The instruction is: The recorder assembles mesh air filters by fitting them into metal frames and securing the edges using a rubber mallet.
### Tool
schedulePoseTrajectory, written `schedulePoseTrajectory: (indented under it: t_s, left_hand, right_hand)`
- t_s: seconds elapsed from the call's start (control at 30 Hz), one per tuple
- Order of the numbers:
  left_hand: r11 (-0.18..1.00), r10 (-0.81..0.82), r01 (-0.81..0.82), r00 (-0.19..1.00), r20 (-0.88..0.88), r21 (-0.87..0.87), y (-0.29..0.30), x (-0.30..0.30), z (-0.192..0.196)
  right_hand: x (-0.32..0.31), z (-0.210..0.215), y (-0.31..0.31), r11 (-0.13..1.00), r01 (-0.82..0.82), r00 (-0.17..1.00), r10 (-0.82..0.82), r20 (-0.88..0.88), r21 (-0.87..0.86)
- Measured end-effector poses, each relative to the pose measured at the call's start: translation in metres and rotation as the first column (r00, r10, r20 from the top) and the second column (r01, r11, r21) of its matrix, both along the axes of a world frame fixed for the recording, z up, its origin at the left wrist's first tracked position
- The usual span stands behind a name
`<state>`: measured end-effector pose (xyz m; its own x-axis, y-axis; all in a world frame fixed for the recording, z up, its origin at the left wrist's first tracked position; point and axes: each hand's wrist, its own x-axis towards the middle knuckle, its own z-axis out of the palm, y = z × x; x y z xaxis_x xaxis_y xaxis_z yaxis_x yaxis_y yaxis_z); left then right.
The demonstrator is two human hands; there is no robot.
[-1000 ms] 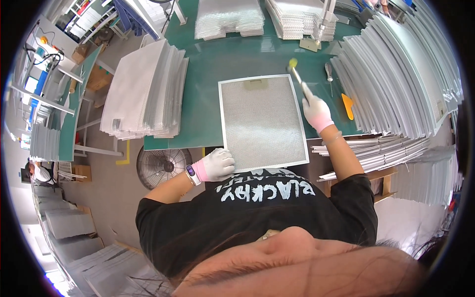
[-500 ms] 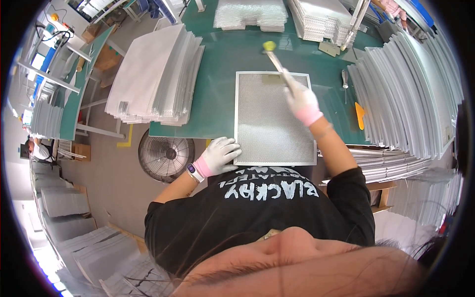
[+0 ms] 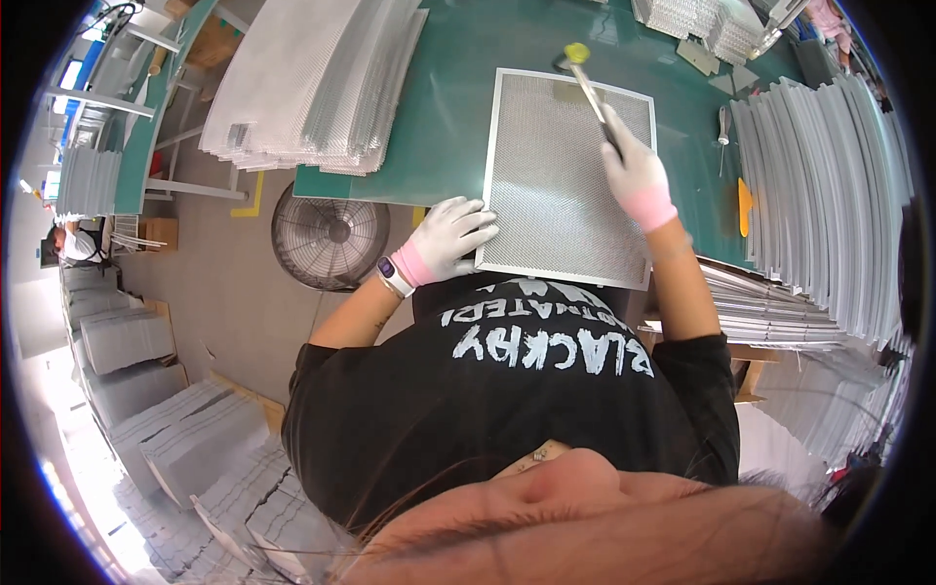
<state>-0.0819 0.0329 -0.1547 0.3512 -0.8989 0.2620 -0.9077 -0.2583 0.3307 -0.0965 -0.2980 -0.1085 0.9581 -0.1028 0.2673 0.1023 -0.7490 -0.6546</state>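
Observation:
A rectangular mesh panel (image 3: 556,185) with a thin light metal frame lies on the green table in front of me, its near edge against my black shirt. My left hand (image 3: 453,234), in a white glove with a pink cuff, grips the panel's left edge close to the near corner. In my gloved right hand (image 3: 639,175) is a mallet (image 3: 587,86) with a yellow-green face and a pale, dark-gripped handle. The hand is over the panel's right side. The mallet head hangs by the far edge, where a small tab shows on the mesh.
Stacked mesh sheets (image 3: 283,78) rise at the left. Many upright panels (image 3: 814,185) line the right, beside a screwdriver (image 3: 723,127) and an orange scraper (image 3: 745,207). More sheets (image 3: 697,19) lie at the far right. A round floor fan (image 3: 330,234) stands below the table's left front.
The view has shifted, so the table sits higher in it. The panel appears turned slightly clockwise. Both hands keep about the same places on and over it, the mallet still in the right.

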Motion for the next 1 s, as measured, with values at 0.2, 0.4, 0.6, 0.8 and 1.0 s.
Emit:
schedulePoseTrajectory:
  t_s: [0.2, 0.4, 0.6, 0.8, 1.0]
  left_hand:
    - [0.972, -0.231, 0.231, 0.942, 0.243, 0.029, -0.018, 0.01, 0.019]
    - [0.921, -0.336, 0.388, 0.833, 0.439, -0.031, -0.059, 0.043, 0.128]
    - [0.786, -0.533, 0.61, 0.747, 0.397, -0.094, -0.127, 0.039, 0.221]
    - [0.842, -0.363, 0.472, 0.854, 0.373, -0.261, -0.162, 0.031, 0.213]
    - [0.771, -0.087, 0.279, 0.937, 0.339, -0.573, -0.198, 0.025, 0.176]
  right_hand:
    - [-0.073, 0.0, -0.05, 0.97, 0.24, 0.968, -0.236, -0.082, 0.046]
    - [-0.098, -0.027, -0.059, 0.942, 0.289, 0.957, -0.282, -0.066, 0.168]
    - [-0.054, -0.045, -0.033, 0.946, 0.134, 0.99, -0.137, -0.01, 0.295]
    - [-0.026, -0.024, -0.012, 0.982, 0.072, 0.954, -0.016, -0.301, 0.177]
    - [-0.046, -0.025, -0.049, 0.965, 0.163, 0.985, -0.147, -0.092, 0.206]
